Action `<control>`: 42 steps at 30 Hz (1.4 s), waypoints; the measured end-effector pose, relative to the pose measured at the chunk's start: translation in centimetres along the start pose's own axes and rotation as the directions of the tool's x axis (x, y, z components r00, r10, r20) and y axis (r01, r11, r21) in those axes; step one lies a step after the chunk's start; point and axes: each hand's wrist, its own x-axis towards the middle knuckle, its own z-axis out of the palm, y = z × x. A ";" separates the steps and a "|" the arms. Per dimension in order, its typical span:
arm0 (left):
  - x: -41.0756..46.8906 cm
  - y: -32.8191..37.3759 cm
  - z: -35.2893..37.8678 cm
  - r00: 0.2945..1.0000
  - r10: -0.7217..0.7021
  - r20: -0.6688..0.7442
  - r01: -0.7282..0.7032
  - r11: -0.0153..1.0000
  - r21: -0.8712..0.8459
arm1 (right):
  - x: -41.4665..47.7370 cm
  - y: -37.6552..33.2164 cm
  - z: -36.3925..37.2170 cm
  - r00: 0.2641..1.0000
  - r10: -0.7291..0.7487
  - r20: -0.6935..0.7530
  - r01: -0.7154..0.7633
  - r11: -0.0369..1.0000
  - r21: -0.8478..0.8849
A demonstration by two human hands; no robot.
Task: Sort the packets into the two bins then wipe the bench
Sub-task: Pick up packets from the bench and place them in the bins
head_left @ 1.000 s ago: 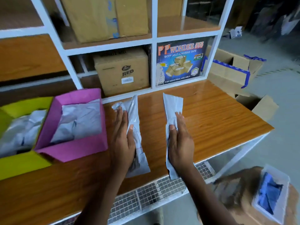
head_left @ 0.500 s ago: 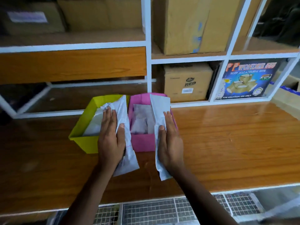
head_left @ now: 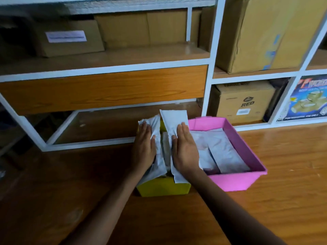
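My left hand (head_left: pixel 143 147) grips a crumpled grey packet (head_left: pixel 155 124) and my right hand (head_left: pixel 184 149) grips a flatter grey packet (head_left: pixel 174 117). Both hands hold their packets over the yellow bin (head_left: pixel 162 189), which they largely hide; more grey packets show between the hands inside it. The pink bin (head_left: pixel 246 144) stands right beside it, touching, with several grey packets (head_left: pixel 221 152) lying flat inside. Both bins rest on the wooden bench (head_left: pixel 283 183).
A white-framed shelf unit (head_left: pixel 210 61) rises behind the bench, holding cardboard boxes (head_left: pixel 244 101) and a printed tape carton (head_left: pixel 307 99). A low open shelf bay (head_left: pixel 106 124) lies behind the yellow bin. Bare bench surface stretches left and right of the bins.
Both hands carried their packets leftward from the bench's right part to above the bins, and now hold them over the yellow bin. My view swung left along with them.
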 end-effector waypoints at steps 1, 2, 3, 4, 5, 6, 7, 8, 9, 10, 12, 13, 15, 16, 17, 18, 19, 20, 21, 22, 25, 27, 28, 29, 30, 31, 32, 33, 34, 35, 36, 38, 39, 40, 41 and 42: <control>0.7 -0.4 0.6 0.999 -0.007 0.031 0.007 1.000 0.017 | 0.8 -0.1 1.0 1.000 0.017 0.017 -0.017 0.999 -0.028; 1.4 -0.7 1.4 0.997 -0.031 0.070 0.029 0.999 0.035 | 1.6 0.0 1.9 0.997 0.050 0.052 -0.047 0.998 -0.052; 1.8 -0.9 2.2 0.989 -0.073 0.131 0.067 0.996 0.052 | 2.3 0.3 2.8 0.991 0.087 0.102 -0.080 0.994 -0.070; 2.0 -1.3 3.1 0.970 -0.122 0.211 0.110 0.992 0.068 | 2.9 0.8 3.9 0.977 0.129 0.169 -0.115 0.989 -0.093; 2.0 -1.6 4.1 0.937 -0.180 0.300 0.160 0.983 0.091 | 3.4 1.6 4.9 0.958 0.155 0.242 -0.125 0.983 -0.136; 1.8 -2.0 4.9 0.896 -0.230 0.379 0.192 0.972 0.136 | 3.6 2.3 5.7 0.932 0.174 0.317 -0.114 0.973 -0.200; 1.7 -2.4 5.3 0.860 -0.252 0.444 0.185 0.964 0.189 | 3.8 2.9 6.3 0.908 0.175 0.380 -0.083 0.965 -0.247; 1.6 -2.9 5.5 0.837 -0.247 0.489 0.144 0.960 0.239 | 3.9 3.3 6.7 0.887 0.174 0.427 -0.058 0.961 -0.272; 1.6 -3.3 5.4 0.826 -0.218 0.520 0.085 0.960 0.267 | 4.1 3.4 6.8 0.875 0.164 0.455 -0.043 0.963 -0.264; 1.7 -3.7 5.3 0.817 -0.173 0.551 0.023 0.963 0.268 | 4.3 3.4 6.5 0.865 0.145 0.480 -0.025 0.969 -0.247; 2.1 -4.5 5.1 0.758 -0.100 0.645 -0.052 0.976 0.213 | 5.0 3.6 5.9 0.842 0.056 0.536 0.068 0.975 -0.210; 2.3 -4.9 5.1 0.702 -0.084 0.707 -0.075 0.979 0.190 | 5.5 3.8 5.6 0.809 0.020 0.587 0.121 0.972 -0.201; 2.8 -5.6 5.7 0.572 -0.102 0.814 -0.146 0.964 0.224 | 6.5 4.5 5.9 0.684 0.060 0.727 0.205 0.941 -0.270; 3.1 -6.1 6.4 0.518 -0.126 0.846 -0.196 0.945 0.260 | 6.7 5.0 6.4 0.619 0.106 0.778 0.246 0.915 -0.321; 3.3 -6.4 7.0 0.470 -0.144 0.871 -0.245 0.927 0.285 | 6.7 5.5 7.2 0.571 0.150 0.807 0.287 0.885 -0.367; 3.4 -6.7 7.5 0.438 -0.160 0.884 -0.278 0.912 0.302 | 6.3 6.0 8.0 0.539 0.184 0.822 0.310 0.864 -0.397; 3.6 -6.9 8.0 0.426 -0.176 0.887 -0.285 0.905 0.316 | 5.8 6.3 8.9 0.531 0.205 0.822 0.315 0.853 -0.416; 3.5 -7.2 8.6 0.430 -0.197 0.881 -0.262 0.906 0.331 | 5.3 6.8 9.7 0.538 0.211 0.816 0.305 0.854 -0.422; 3.5 -7.1 8.7 0.429 -0.223 0.875 -0.235 0.908 0.347 | 4.9 7.2 10.4 0.552 0.209 0.808 0.292 0.859 -0.421; 3.4 -7.0 8.7 0.433 -0.243 0.868 -0.220 0.905 0.364 | 4.7 7.3 10.7 0.576 0.210 0.790 0.266 0.866 -0.424; 3.3 -6.2 8.4 0.445 -0.265 0.855 -0.209 0.898 0.387 | 4.8 6.7 10.9 0.595 0.229 0.771 0.207 0.883 -0.422; 3.1 -6.2 8.5 0.458 -0.274 0.845 -0.194 0.897 0.397 | 4.6 6.7 11.1 0.590 0.224 0.776 0.189 0.896 -0.402; 2.9 -6.2 8.6 0.460 -0.279 0.843 -0.190 0.897 0.400 | 4.6 6.9 11.6 0.626 0.216 0.749 0.143 0.913 -0.382; 2.8 -6.1 8.6 0.462 -0.282 0.841 -0.182 0.898 0.401 | 4.6 6.7 11.7 0.593 0.259 0.762 0.094 0.918 -0.385; 2.7 -6.1 8.5 0.467 -0.282 0.838 -0.172 0.901 0.399 | 4.5 7.0 11.9 0.563 0.289 0.775 0.062 0.919 -0.388; 2.8 -5.9 8.3 0.464 -0.276 0.841 -0.163 0.907 0.388 | 4.6 7.3 11.9 0.561 0.288 0.776 0.050 0.924 -0.379; 3.0 -5.8 8.1 0.463 -0.266 0.846 -0.160 0.913 0.375 | 4.8 7.3 11.8 0.571 0.286 0.769 0.042 0.926 -0.376; 3.3 -5.7 7.8 0.463 -0.252 0.850 -0.154 0.921 0.357 | 4.6 7.6 11.8 0.627 0.251 0.737 0.062 0.927 -0.369; 3.6 -5.6 7.5 0.464 -0.242 0.852 -0.142 0.929 0.341 | 4.6 7.2 11.2 0.614 0.243 0.751 0.085 0.925 -0.369; 4.0 -5.4 7.0 0.466 -0.228 0.855 -0.130 0.938 0.321 | 4.7 6.7 10.8 0.598 0.240 0.765 0.108 0.921 -0.373; 4.4 -5.4 6.7 0.471 -0.212 0.856 -0.114 0.948 0.297 | 4.8 6.3 10.2 0.589 0.252 0.768 0.097 0.921 -0.377; 4.8 -5.1 5.8 0.486 -0.167 0.858 -0.058 0.973 0.222 | 4.9 5.8 9.6 0.585 0.238 0.775 0.088 0.932 -0.352; 4.9 -5.0 5.3 0.492 -0.151 0.858 -0.023 0.982 0.186 | 4.9 5.8 9.3 0.611 0.200 0.766 0.100 0.940 -0.326; 4.9 -5.0 4.9 0.504 -0.143 0.852 0.011 0.987 0.160 | 5.0 5.7 8.9 0.608 0.191 0.770 0.102 0.944 -0.315; 4.9 -4.9 4.5 0.517 -0.138 0.845 0.032 0.989 0.142 | 5.1 5.6 8.3 0.615 0.186 0.766 0.090 0.949 -0.302; 4.8 -4.8 4.1 0.540 -0.130 0.832 0.042 0.991 0.128 | 5.3 4.8 7.3 0.625 0.207 0.753 0.060 0.949 -0.311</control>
